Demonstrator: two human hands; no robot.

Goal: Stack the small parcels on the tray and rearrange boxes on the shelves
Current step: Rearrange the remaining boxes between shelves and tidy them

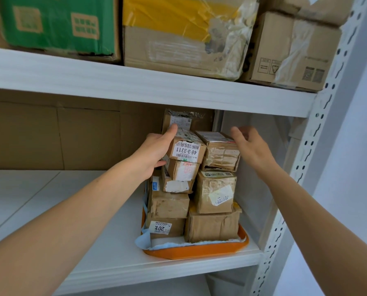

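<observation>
Head cam, shelf [92, 242] w/ orange tray [195, 252], left grip [157, 150] holds top parcel [188, 149], right grip [251, 148] wide

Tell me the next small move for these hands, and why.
Probably bring the right hand onto the top right parcel to steady it. The left hand holds the labelled top left parcel, the right hovers open beside its neighbour, and the stack on the orange tray looks uneven.
</observation>
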